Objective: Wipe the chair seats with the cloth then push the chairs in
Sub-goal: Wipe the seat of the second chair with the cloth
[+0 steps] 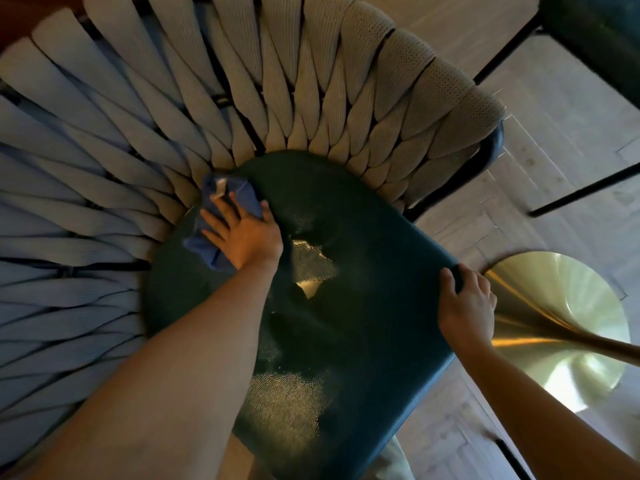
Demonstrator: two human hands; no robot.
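A chair with a dark green seat (pixel 363 237) and a woven grey strap back (pixel 242 81) fills the view from above. A blue cloth (pixel 221 199) lies at the seat's back left, where seat meets straps. My left hand (pixel 244 233) presses flat on the cloth with fingers spread. My right hand (pixel 467 303) curls over the seat's right edge, gripping it. Worn pale patches show in the seat's middle and front.
A round brass table base (pixel 568 327) with its pole stands on the wooden floor right of the chair, close to my right hand. A second dark chair (pixel 602 36) with thin black legs sits at the top right.
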